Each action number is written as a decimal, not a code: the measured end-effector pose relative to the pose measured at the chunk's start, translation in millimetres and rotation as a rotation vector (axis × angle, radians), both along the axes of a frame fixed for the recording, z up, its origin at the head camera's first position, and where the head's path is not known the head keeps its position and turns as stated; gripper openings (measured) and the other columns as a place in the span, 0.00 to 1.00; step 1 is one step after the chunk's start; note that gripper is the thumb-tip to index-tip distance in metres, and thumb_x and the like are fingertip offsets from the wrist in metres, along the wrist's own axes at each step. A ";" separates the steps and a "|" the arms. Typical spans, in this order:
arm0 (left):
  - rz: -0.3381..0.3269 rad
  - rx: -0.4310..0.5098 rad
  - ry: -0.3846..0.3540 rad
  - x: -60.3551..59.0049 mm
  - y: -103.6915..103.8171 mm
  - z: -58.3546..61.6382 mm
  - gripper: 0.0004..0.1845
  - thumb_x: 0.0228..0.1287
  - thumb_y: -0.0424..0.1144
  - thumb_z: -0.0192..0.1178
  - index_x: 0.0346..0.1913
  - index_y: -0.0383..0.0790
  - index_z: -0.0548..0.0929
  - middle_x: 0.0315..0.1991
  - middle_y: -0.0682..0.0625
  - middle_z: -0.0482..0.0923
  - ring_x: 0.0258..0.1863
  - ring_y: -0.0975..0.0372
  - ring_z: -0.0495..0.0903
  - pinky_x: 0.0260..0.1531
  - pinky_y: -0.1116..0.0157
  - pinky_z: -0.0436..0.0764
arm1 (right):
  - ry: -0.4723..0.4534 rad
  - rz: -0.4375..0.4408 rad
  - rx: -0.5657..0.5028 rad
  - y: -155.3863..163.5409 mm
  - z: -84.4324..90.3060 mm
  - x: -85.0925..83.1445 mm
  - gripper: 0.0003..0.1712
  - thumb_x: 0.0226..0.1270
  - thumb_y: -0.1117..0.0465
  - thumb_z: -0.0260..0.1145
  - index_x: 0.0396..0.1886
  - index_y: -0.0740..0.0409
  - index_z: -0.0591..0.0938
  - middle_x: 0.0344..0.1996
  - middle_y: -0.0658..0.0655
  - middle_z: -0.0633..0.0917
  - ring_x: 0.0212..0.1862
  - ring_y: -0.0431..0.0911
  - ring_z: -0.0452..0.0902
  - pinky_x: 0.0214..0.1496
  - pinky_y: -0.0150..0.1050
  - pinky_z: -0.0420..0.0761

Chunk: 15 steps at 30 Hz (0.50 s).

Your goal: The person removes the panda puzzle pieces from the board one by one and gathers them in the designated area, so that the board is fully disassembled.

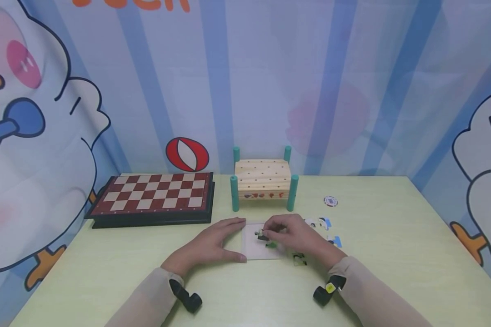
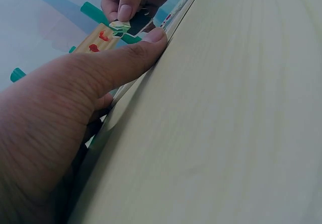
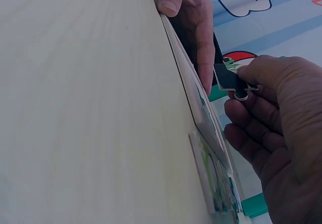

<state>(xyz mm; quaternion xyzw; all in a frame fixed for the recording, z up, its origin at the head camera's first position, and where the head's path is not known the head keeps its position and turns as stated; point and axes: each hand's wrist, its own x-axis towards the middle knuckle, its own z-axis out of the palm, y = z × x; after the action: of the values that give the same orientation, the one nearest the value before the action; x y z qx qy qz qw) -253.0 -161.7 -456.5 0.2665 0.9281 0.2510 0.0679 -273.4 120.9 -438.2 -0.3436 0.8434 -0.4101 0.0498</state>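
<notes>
Right fingers [image 3: 251, 75] pinch puzzle piece [image 3: 230, 79] just above puzzle tray [image 1: 255, 247]; left hand [image 1: 212, 243], fingers straight, presses tray's left edge; loose pieces [image 1: 323, 223] right of tray; piece judged light, thin, stiff card; best held at edges, beside tabs.

Head view high, facing down, wrist views table-level, close, sharing puzzle tray [image 1: 254, 249]

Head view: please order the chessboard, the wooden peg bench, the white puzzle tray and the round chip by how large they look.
1. chessboard
2. wooden peg bench
3. white puzzle tray, partly covered by both hands, so its rank against the bench is unsure
4. round chip, clearly the smallest
</notes>
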 end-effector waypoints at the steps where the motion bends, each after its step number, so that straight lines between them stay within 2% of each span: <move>1: -0.001 0.002 0.000 0.0 0.0 0.0 0.53 0.50 0.76 0.64 0.78 0.58 0.62 0.77 0.61 0.57 0.77 0.62 0.53 0.74 0.53 0.59 | 0.001 0.003 -0.002 0.1 0.0 -0.1 0.04 0.73 0.53 0.67 0.41 0.43 0.87 0.35 0.40 0.87 0.41 0.36 0.83 0.51 0.40 0.84; 15: -0.001 0.003 -0.001 -1.0 -0.1 -0.7 0.54 0.49 0.77 0.64 0.78 0.58 0.63 0.77 0.62 0.57 0.77 0.62 0.53 0.74 0.53 0.59 | 0.051 0.042 -0.011 2.1 0.7 -1.4 0.03 0.72 0.55 0.67 0.39 0.42 0.86 0.33 0.39 0.86 0.39 0.36 0.82 0.49 0.41 0.84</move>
<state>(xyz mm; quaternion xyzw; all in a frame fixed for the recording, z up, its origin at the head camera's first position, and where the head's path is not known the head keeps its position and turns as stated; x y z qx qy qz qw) -254.0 -161.7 -457.2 0.2668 0.9276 0.2524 0.0683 -274.7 123.0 -437.5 -0.3719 0.8346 -0.4049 0.0349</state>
